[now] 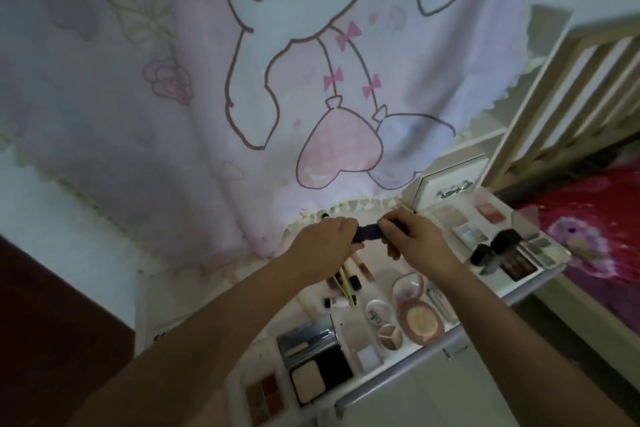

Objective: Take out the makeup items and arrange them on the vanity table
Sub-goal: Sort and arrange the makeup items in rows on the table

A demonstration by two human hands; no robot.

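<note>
My left hand and my right hand both grip a small dark blue makeup item, held between them above the white vanity table. Below my hands lie thin brushes and tubes. An open pink round compact rests beside a white round cushion case. Near the front edge sit an open powder compact and a reddish eyeshadow palette. Further palettes and dark bottles lie at the right end.
A pink cartoon-print curtain hangs behind the table. A white box stands at the table's back right. A wooden bed frame and a red floral bedspread are on the right. Dark floor shows at left.
</note>
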